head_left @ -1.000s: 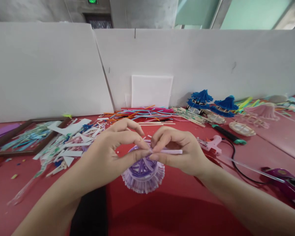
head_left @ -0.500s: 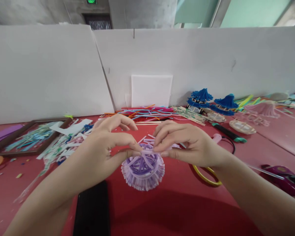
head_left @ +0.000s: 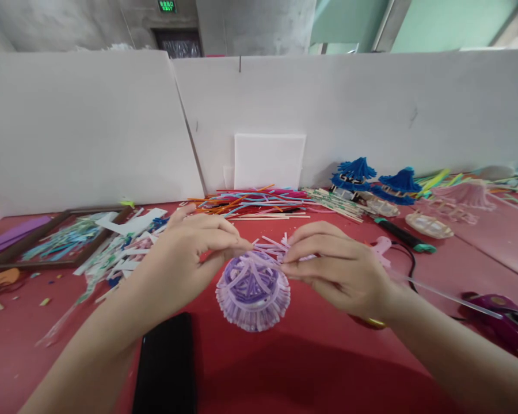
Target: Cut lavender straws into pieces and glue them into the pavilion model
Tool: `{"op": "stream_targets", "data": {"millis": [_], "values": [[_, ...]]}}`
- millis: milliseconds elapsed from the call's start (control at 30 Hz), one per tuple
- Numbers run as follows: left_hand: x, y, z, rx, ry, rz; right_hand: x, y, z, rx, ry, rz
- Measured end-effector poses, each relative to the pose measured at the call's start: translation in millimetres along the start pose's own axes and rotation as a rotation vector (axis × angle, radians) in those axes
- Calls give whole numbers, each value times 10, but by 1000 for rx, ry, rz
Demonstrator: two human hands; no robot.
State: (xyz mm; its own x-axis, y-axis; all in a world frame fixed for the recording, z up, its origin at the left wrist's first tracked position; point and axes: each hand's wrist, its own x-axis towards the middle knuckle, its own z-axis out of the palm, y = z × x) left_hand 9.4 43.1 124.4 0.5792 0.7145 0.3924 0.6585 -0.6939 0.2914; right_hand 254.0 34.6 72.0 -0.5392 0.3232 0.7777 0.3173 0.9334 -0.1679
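Observation:
A round purple pipe-cleaner model (head_left: 254, 287), with a woven dome on top and a pale fringed skirt below, sits in front of me above the red tabletop. My left hand (head_left: 211, 247) has its thumb and fingers pinched together at the upper left of the dome. From the right, my right hand (head_left: 332, 264) pinches close to the dome's upper right edge. A pale purple pipe-cleaner strip (head_left: 265, 260) runs over the top between both sets of fingertips. Its ends are hidden by the fingers. Cut pale purple pieces (head_left: 271, 246) lie just behind the model.
A black phone (head_left: 166, 368) lies front left. Paper scraps (head_left: 127, 247) and a brown frame (head_left: 69, 261) are at left. Colored pipe cleaners (head_left: 250, 201) lie at the back. Blue roof models (head_left: 354, 172), a green-black tool (head_left: 403, 234) and a purple glue gun (head_left: 501, 322) are on the right.
My fingertips have moved apart from the top of the dome, the right hand going right and lower. My left fingers have drawn closer together. The view has shifted slightly.

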Motion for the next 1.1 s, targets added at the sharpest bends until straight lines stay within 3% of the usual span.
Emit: {"op": "stream_targets", "data": {"millis": [100, 267, 533, 767, 1100], "values": [[24, 20, 18, -121, -5, -7, -151, -29, 74, -83, 98, -24], [62, 11, 55, -149, 28, -55, -285, 12, 162, -58, 146, -23], [101, -29, 93, -21, -26, 51, -377, 32, 264, 5, 159, 43], [86, -43, 94, 54, -92, 57, -426, 46, 325, -49, 184, 36], [61, -60, 111, 45, -76, 69, -440, 48, 329, -51, 158, 25]]}}
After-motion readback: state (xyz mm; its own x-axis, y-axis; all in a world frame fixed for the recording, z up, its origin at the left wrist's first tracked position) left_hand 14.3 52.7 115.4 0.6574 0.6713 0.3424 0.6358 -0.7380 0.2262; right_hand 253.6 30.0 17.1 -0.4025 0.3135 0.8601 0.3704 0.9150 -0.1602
